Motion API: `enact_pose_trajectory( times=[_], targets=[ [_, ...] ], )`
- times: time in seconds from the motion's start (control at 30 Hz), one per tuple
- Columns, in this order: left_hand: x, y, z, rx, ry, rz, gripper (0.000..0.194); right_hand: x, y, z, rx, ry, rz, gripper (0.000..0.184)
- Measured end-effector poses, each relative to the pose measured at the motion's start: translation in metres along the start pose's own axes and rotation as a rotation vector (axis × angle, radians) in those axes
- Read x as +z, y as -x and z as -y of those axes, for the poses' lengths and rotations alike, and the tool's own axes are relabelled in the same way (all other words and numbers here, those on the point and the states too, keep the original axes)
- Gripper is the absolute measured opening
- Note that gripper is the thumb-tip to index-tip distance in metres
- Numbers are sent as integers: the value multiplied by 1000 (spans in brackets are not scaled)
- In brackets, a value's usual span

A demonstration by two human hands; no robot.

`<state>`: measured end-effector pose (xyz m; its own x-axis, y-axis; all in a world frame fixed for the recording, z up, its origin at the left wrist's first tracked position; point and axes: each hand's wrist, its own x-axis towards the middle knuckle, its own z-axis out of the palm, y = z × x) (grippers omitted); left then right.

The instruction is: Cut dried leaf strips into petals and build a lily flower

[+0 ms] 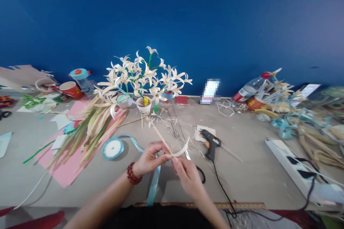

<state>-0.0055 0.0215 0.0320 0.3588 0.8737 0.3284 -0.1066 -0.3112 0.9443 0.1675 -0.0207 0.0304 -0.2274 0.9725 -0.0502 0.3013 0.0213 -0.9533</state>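
My left hand (151, 157) is closed in a pinch on a thin wooden stick (160, 136) that slants up and away to a small cream flower head at its far tip. My right hand (188, 174) is closed too, pinching a curved cream petal strip (181, 150) against the stick where the two hands meet. A red bead bracelet circles my left wrist. A light blue ribbon (154, 182) runs under my hands from a white spool (113, 148) to the left.
A black glue gun (211, 143) stands right of my hands, its cord trailing to the front edge. A bouquet of cream flowers (145, 75) stands at the back. Leaf bundles lie on pink paper (68, 166). A white power strip (295, 170) sits right.
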Motion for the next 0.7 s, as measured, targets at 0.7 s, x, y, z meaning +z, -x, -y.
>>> enact_pose_trajectory(
  times=[0.7],
  targets=[
    [-10, -2, 7, 36, 131, 176, 17, -25, 7, 17, 487, -986, 541, 59]
  ],
)
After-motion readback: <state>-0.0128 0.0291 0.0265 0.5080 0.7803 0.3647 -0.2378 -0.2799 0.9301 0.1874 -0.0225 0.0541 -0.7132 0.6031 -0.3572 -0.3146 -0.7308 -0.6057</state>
